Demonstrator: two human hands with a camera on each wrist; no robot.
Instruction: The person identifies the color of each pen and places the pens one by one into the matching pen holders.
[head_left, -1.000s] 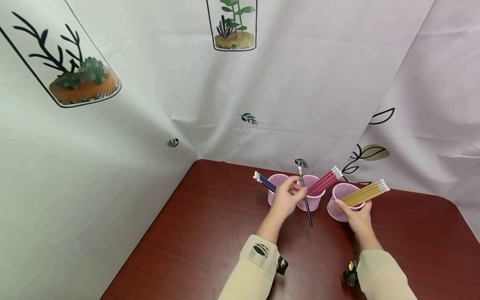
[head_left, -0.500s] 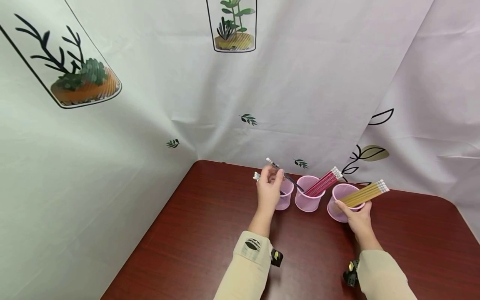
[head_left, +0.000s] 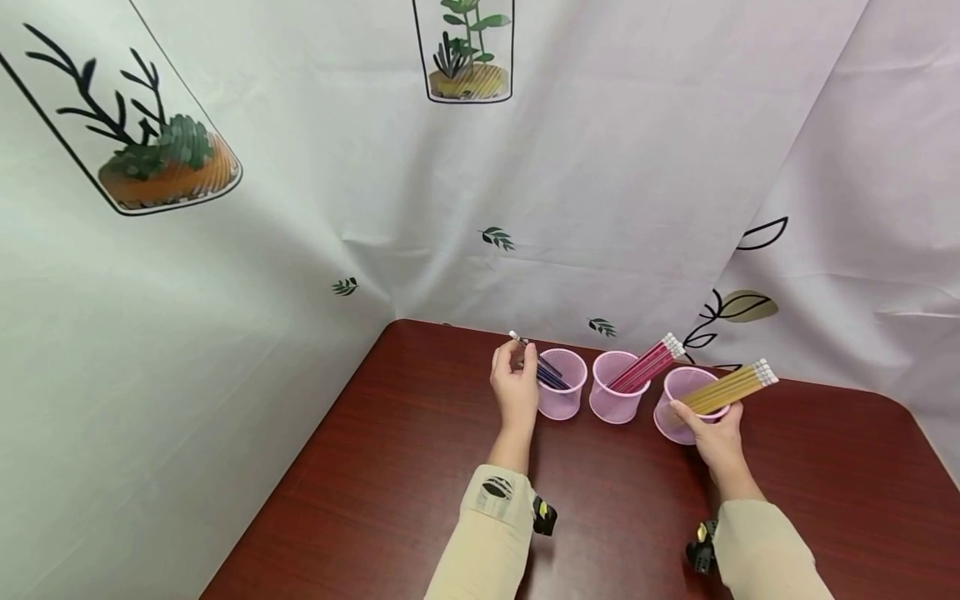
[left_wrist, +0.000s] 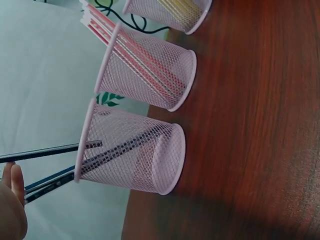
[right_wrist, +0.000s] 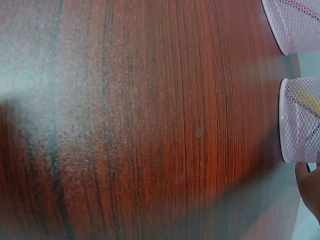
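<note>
My left hand [head_left: 515,390] pinches a dark pencil [left_wrist: 45,152] by its upper part, beside the leftmost pink mesh pencil cup [head_left: 558,406]. In the left wrist view, that pencil slants over the rim with its lower end just inside the cup. Several dark blue pencils [left_wrist: 52,184] lean in the same cup, their upper ends partly hidden behind the hand in the head view. My right hand [head_left: 722,442] grips the rightmost pink mesh cup [head_left: 673,421], thumb at its rim. Yellow pencils [head_left: 727,388] with white erasers lean to the right in it.
Between the two cups stands a middle pink mesh cup [head_left: 615,407] with red pencils [head_left: 648,364] leaning right. All three line up near the back edge of the brown wooden table [head_left: 420,483]. Behind hangs a white printed cloth [head_left: 600,167].
My left hand has moved left with the dark pencil, from in front of the middle cup to the leftmost cup, and the pencil's lower end now dips into it. The right hand stays put.
</note>
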